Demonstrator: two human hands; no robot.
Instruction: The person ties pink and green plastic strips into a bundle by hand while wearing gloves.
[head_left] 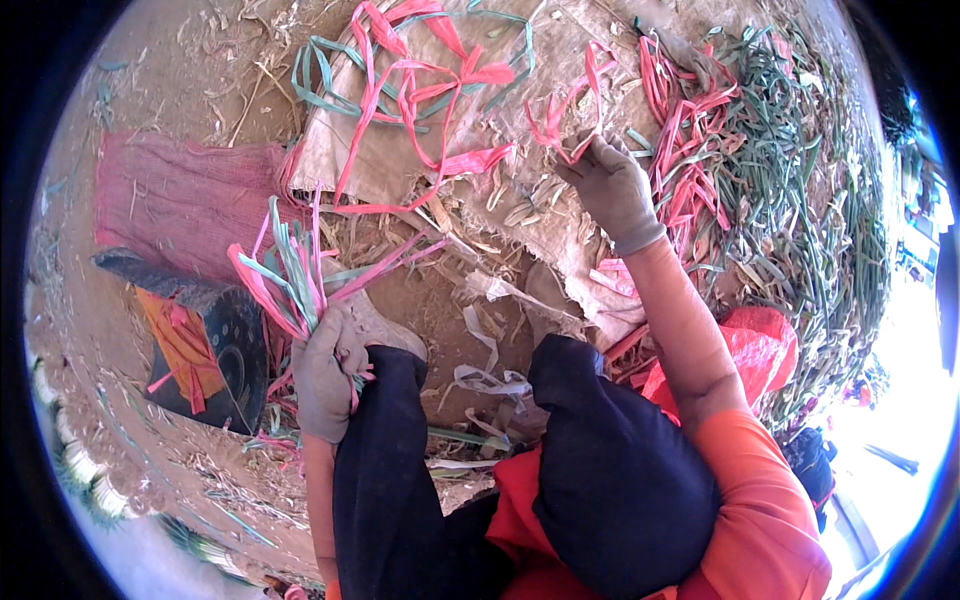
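A grey glove covers my left hand (328,385), which is closed beside my left knee. Sticking up out of it is a bunch of pink and green plastic strips (292,268), their ends fanned out. My right hand (611,190), gloved too, reaches forward over a pale sack cloth (560,215). Its thumb and fingers pinch the lower end of a looped pink plastic strip (553,120). Loose pink and green strips (408,88) lie tangled on the cloth ahead. More pink strips (690,130) are heaped just right of that hand.
A pink mesh sack (185,195) lies flat at the left, behind a dark container (232,345) with an orange cloth (182,345) on it. Cut green leaves (800,170) cover the right side. A red plastic bag (757,345) sits by my right arm. Dry scraps litter the dirt.
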